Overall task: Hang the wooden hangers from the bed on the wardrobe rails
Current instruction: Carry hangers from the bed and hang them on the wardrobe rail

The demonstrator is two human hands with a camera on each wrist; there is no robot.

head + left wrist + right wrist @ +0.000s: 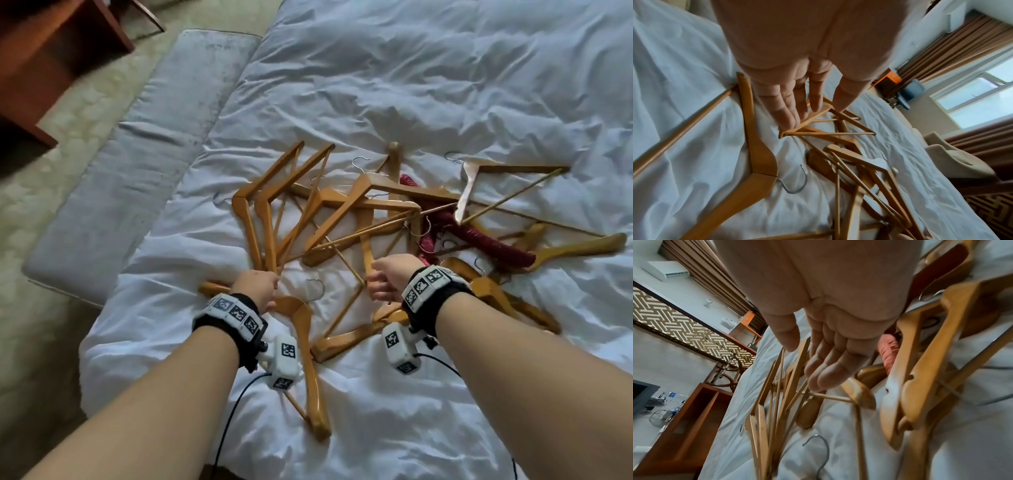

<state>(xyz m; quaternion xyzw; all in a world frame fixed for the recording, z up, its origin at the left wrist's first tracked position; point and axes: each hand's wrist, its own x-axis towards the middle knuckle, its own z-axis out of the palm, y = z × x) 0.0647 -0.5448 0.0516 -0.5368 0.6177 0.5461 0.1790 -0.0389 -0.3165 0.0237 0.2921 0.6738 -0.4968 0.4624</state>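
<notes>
Hotel-type room w/ a bed [445,85] under a rumpled white duvet, a grey padded bench [137,164] alongside it and a reddish wood desk [51,51] in the corner. The wooden hangers [342,212] are all on the bed in a tangled pile, plus a couple of dark red padded hangers [486,240] mixed in.

Left hand [255,286] is down at the near-left edge of the pile, grip wide, fingers [789,113] straight and touching the end of one hanger. Right hand [390,274] hovers over the middle of the pile, grip loose, fingers [828,369] relaxed, holding nothing afaict.
</notes>
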